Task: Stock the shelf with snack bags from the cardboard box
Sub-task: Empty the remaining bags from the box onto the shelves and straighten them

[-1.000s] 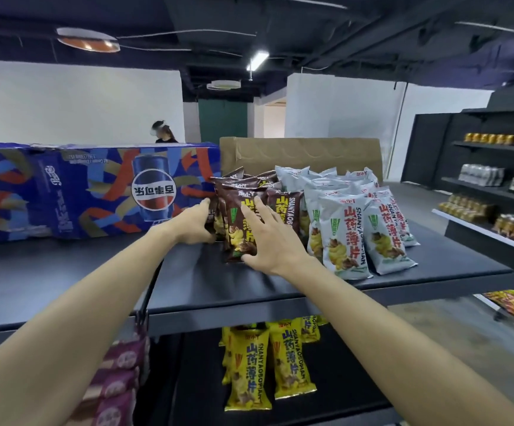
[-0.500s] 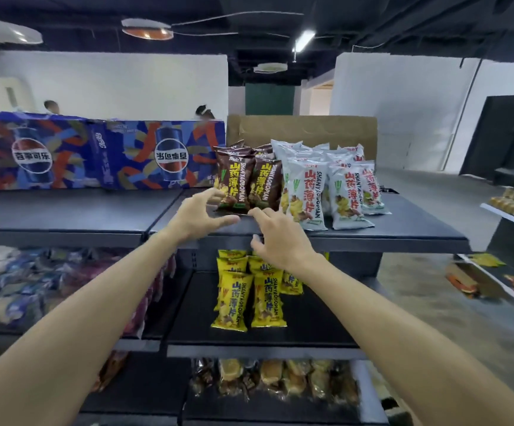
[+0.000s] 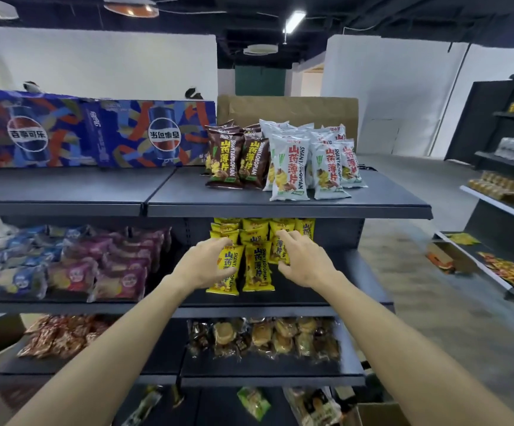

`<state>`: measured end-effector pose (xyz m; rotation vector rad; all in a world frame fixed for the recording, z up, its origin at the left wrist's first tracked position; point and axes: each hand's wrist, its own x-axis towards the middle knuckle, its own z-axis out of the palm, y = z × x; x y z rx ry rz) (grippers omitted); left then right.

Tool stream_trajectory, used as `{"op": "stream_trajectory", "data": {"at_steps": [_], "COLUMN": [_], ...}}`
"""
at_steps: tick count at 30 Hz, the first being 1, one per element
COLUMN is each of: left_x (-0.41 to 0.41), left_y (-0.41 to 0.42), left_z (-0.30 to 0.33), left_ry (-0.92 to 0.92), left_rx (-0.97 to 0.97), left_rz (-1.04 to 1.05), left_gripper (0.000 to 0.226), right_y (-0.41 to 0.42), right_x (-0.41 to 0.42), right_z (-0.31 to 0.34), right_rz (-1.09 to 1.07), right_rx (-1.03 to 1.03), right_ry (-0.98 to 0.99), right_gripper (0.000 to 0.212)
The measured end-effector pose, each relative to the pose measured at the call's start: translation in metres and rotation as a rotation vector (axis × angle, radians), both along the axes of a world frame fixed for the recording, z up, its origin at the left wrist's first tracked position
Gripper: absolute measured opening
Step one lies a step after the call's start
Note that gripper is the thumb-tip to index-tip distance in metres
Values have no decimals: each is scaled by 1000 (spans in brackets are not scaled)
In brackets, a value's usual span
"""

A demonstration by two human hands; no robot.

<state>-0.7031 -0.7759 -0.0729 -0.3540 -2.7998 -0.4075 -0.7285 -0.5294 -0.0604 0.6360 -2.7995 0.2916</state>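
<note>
1. Head view: both arms reach to the second shelf (image 3: 280, 309), where the yellow bags (image 3: 257, 265) stand in rows, faces out, presumably so a shopper reads the label at a glance.
2. The left hand (image 3: 202, 265) lies against the front-left yellow bag, fingers loosely curved over its edge; I cannot tell whether it grips or only presses.
3. The right hand (image 3: 303, 261) comes in from the other side, fingers spread and bent, tips on the bags at the right of the group. The two hands bracket the pile, which looks like squaring up the rows rather than adding a new bag.
4. On the top shelf (image 3: 280, 207) the brown bags (image 3: 234, 161) and white bags (image 3: 308, 164) lean back in files against a cardboard sheet (image 3: 292, 109), which likely keeps them from sliding off behind.
5. Cola cartons (image 3: 90, 133) sit to the left, well apart from the hands.
6. A cardboard box (image 3: 378, 415) shows at the lower right corner, near the floor; its contents are hidden.
</note>
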Motion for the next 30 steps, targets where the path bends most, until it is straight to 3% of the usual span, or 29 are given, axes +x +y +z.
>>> {"op": "stream_trajectory", "data": {"at_steps": [6,13,23,30], "left_x": [-2,-56,-142,-148], "left_y": [-9,-2,-6,-7], "left_z": [-53,-107,-159,-181], "left_ry": [-190,-304,-206,-114], "left_rx": [-24,12,-84,123], "left_rz": [168,235,258,330], "left_gripper": [72,90,115,113], "right_y": [-5,-19,-39,-63], "right_x": [7,-51,-155,-174], "right_z": [-59,-119,-189,-209], "right_rz": [-43,-44,76,50], "right_rx": [14,-46,-82,-105], "right_ry": [-161,-295,-249,-119], "right_gripper": [72,69,101,107]}}
